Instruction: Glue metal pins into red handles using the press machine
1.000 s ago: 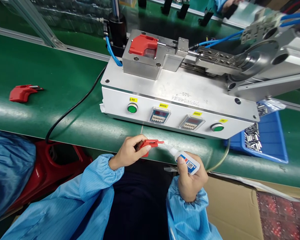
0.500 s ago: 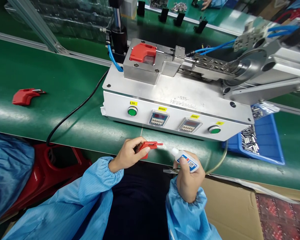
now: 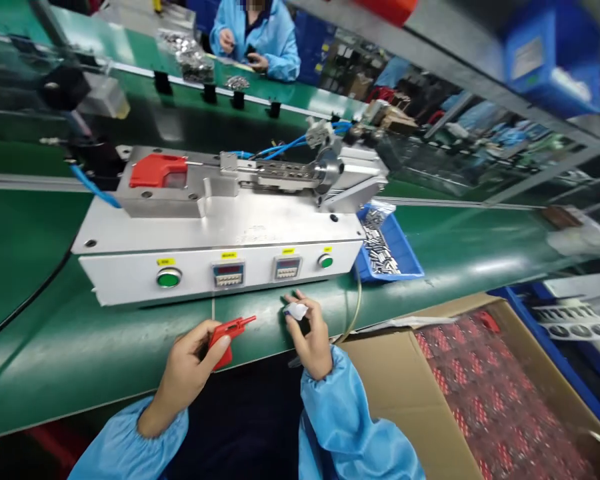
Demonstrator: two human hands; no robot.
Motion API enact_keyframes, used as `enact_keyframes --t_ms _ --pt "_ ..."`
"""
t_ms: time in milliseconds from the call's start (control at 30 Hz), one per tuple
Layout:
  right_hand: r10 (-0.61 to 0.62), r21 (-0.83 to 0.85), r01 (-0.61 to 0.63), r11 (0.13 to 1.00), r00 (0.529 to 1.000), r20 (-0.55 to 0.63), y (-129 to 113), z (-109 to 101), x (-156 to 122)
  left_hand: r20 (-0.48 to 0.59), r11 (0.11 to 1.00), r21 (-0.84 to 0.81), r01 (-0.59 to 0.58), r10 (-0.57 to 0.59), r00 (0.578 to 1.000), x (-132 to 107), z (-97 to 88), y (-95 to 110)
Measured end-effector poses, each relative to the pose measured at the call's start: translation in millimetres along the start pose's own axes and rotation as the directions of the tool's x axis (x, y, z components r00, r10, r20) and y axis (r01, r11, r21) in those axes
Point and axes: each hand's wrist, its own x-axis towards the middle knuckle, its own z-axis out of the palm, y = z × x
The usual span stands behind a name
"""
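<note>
My left hand (image 3: 187,363) grips a red pistol-shaped plastic part (image 3: 223,341) by its lower end, the thin tip pointing right. To the right, my right hand (image 3: 311,340) is closed around a small white bottle (image 3: 297,311); most of the bottle is hidden by the fingers. The bottle and the red part are apart. Both hands are over the front edge of the green bench (image 3: 260,333). Behind them stands a white-fronted machine (image 3: 130,283), with another red part (image 3: 155,171) seated in its metal block (image 3: 173,207).
A blue bin (image 3: 405,257) of small metal pins (image 3: 380,257) stands right of the machine. An open carton (image 3: 385,387) of wrapped red parts (image 3: 500,400) is at lower right. Across the bench a co-worker in a blue smock (image 3: 280,40) handles something dark.
The view has swung to the right, bringing the carton and co-worker into sight. My right hand has turned the bottle, so its label no longer shows. My left hand keeps hold of the red part.
</note>
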Motion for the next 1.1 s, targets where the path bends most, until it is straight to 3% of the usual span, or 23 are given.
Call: enact_keyframes --t_ms 133,267,400,533,667,833,1000,1100 --pt "-0.082 -0.179 0.092 0.980 0.995 0.060 2 -17 -9 -0.019 0.999 -0.014 0.042 -0.042 0.999 -3 1.1 -6" --pt "-0.210 -0.314 0.221 0.923 0.975 0.068 -14 -70 3 -0.009 0.995 -0.040 0.097 -0.097 0.995 -4 1.1 -13" --pt "-0.284 -0.515 0.234 0.824 0.958 -0.019 -21 -143 70 0.009 0.993 -0.061 0.106 -0.105 0.994 -2 1.5 -18" --pt "-0.009 -0.791 -0.075 0.607 0.995 -0.102 -10 -191 161 0.010 0.995 -0.064 0.081 -0.081 0.997 1 4.1 -19" --pt "0.167 -0.834 -0.198 0.515 0.978 -0.129 4 -199 211 -0.018 0.995 -0.071 0.068 -0.070 0.997 1 8.8 -21" --pt "0.221 -0.834 -0.225 0.504 0.967 -0.127 1 -199 218 -0.019 0.996 -0.073 0.058 -0.060 0.998 0 12.5 -25" --pt "0.058 -0.770 -0.097 0.630 0.995 -0.078 -43 -207 207 0.017 0.997 -0.063 0.037 -0.036 0.999 6 18.8 -18" --pt "-0.187 -0.574 0.086 0.815 0.975 -0.120 -85 -202 194 0.037 0.998 -0.054 0.018 -0.016 0.999 14 23.2 -10"
